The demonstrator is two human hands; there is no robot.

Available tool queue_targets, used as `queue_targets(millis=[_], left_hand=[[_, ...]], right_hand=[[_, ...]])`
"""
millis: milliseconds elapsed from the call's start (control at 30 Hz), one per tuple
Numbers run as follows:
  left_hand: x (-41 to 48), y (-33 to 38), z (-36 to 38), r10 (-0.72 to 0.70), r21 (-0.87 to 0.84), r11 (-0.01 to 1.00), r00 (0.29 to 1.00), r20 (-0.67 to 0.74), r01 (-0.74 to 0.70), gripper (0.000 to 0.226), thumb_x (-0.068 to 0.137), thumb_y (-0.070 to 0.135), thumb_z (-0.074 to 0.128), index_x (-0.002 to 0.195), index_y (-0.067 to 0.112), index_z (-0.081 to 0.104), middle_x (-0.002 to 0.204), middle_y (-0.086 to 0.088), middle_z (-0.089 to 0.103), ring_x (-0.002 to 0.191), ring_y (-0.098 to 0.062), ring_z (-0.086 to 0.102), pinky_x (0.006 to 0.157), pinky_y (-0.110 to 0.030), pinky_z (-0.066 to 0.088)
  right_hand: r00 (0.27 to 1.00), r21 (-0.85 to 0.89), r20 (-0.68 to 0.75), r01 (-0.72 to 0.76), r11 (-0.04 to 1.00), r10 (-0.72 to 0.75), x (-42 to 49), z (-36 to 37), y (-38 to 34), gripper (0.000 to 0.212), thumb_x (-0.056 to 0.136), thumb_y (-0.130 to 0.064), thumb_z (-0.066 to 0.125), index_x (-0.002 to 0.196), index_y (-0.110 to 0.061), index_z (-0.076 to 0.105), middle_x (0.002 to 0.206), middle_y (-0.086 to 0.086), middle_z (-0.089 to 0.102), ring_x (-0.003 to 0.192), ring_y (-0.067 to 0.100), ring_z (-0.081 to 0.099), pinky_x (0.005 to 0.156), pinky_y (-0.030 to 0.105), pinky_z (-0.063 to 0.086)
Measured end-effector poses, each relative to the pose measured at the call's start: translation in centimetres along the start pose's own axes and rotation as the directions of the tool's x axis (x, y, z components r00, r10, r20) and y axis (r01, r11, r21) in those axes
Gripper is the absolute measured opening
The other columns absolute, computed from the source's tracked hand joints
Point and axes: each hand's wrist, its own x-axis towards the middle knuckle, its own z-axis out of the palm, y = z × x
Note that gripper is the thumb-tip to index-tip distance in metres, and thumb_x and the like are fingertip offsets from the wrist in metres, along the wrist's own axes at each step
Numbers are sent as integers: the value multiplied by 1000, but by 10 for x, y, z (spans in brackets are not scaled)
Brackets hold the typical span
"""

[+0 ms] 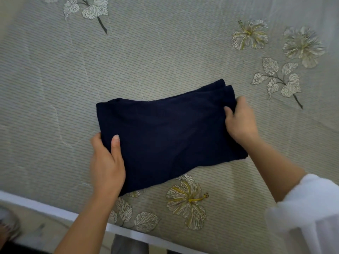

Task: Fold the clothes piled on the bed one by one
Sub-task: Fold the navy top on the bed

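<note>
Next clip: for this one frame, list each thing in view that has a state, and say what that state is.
dark blue garment: folded into a rough rectangle, lying on the bed, held at both ends
left hand: grips the garment's left edge, thumb on top
right hand: grips the garment's right edge
bedspread: spread flat under the garment
white sleeve: bunched above the bare right forearm

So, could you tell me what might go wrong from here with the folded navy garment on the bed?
The left hand and right hand grip the garment only at its two ends, so if it is lifted the middle may sag and the fold open. The layers at its far right corner sit stepped and could slide further apart. It lies close to the near edge of the bed and might slip off.
</note>
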Motion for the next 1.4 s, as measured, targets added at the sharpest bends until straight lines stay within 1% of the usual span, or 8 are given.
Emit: queue_targets(millis=[100,300,433,567,733,967,1133,1400], left_hand=[[5,-4,-3,4,25,1000,1000,-12,-4,44,99,44,38,130,12,39,110,9,50,88,-9,50,71,-27,36],[3,-7,-7,-104,37,994,995,7,104,46,98,47,42,128,12,44,108,7,51,90,-14,50,76,-33,36],[7,-3,-16,-331,-107,931,931,156,349,46,85,42,60,120,12,56,106,4,62,92,-16,59,76,-34,46],[11,12,-37,-463,-235,778,784,413,583,13,79,25,68,90,19,65,88,1,72,77,-15,66,56,-26,47],[2,54,-67,-337,-94,890,784,522,446,15,79,21,71,92,20,66,94,-5,72,86,-22,67,68,-34,52],[-45,148,-73,-121,-18,981,679,724,194,24,82,24,69,105,22,62,99,0,68,88,-18,64,62,-28,48],[-93,211,-44,-2,-18,999,538,843,33,18,83,24,69,98,25,60,99,0,67,88,-19,64,64,-31,50],[-211,325,40,125,-20,944,300,946,-330,20,85,20,59,105,20,63,102,-4,66,91,-20,63,66,-32,48]], right_hand=[[996,-100,-15,88,991,-90,-2,3,9,27,98,-30,49,108,-5,48,109,16,54,97,32,52,83,42,43],[971,281,-7,-228,932,239,-26,5,21,48,82,-61,58,102,-16,56,92,-5,62,83,12,61,65,25,44],[898,563,320,-437,701,302,-45,-9,22,32,72,-46,78,85,-18,72,80,-1,75,68,10,72,50,21,53],[788,610,570,-595,524,231,-78,-37,24,17,77,-28,77,88,-16,77,90,7,76,81,22,74,60,31,58],[882,696,354,-470,542,311,-145,-74,27,15,87,-12,68,100,-19,72,97,5,74,87,20,70,70,29,56],[851,802,195,-424,420,488,-256,-147,62,18,89,-13,66,106,-20,67,101,2,69,88,16,66,67,27,52],[800,862,55,-339,376,597,-323,-197,103,16,89,-17,66,103,-25,68,102,-1,70,90,18,66,74,34,54],[660,942,-106,-172,287,744,-393,-268,196,18,89,-17,67,86,-34,67,87,-17,68,79,3,65,61,20,49]])
